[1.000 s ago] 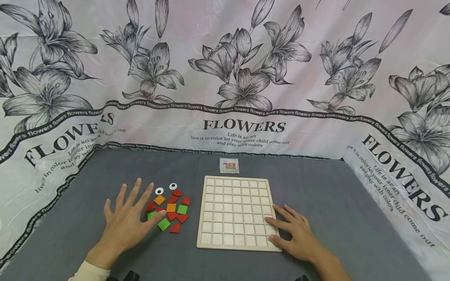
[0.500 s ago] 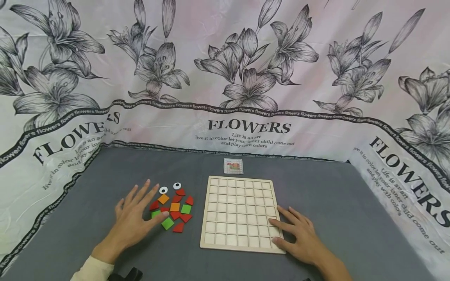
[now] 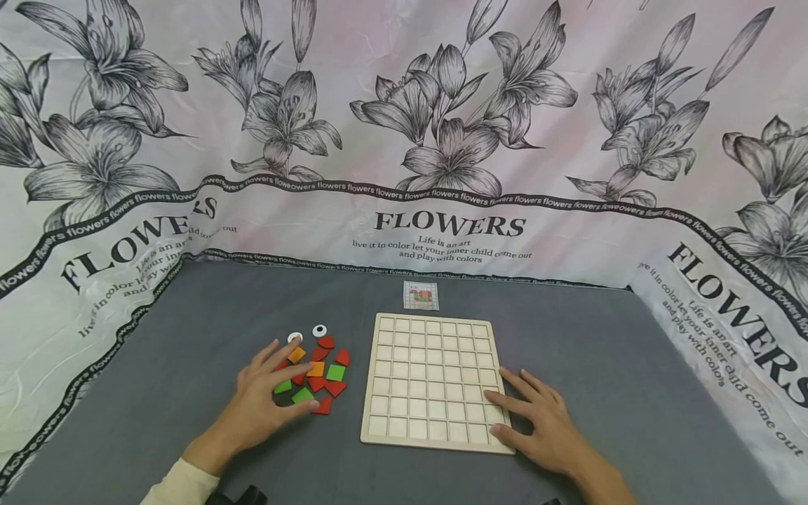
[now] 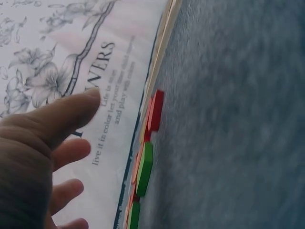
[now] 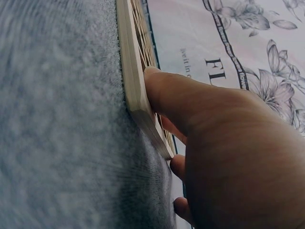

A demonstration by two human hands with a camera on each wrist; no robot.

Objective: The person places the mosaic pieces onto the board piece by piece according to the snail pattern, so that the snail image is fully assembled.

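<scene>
Red tiles (image 3: 342, 358), orange squares (image 3: 316, 369) and green squares (image 3: 336, 372) lie loose beneath and beside my left hand (image 3: 261, 396), left of the board. The farther orange square and the nearest green one sit cornerwise, like diamonds, while the rightmost green square lies nearly straight; the scatter runs longer from near to far. Two white discs (image 3: 320, 330), each with a black dot, lie at its far end. My left thumb and fingers stand apart over the tiles; whether a fingertip touches one, I cannot tell. To the right, the pale wooden board (image 3: 435, 368), gridded and nearly square, faces up, its sides running near to far; I cannot pick out a long axis. My right hand (image 3: 536, 421) rests on its right rim, thumb and fingers spread. Beyond the board lies a small card (image 3: 420, 296) with a red, orange and green picture on a grid. Past the grey cloth (image 3: 568, 315) hangs a floral curtain (image 3: 303, 231) reading "FLOWERS" and "Life is an art live it in color let your inner child come out and play with colors," its dark band repeating "flowers."
</scene>
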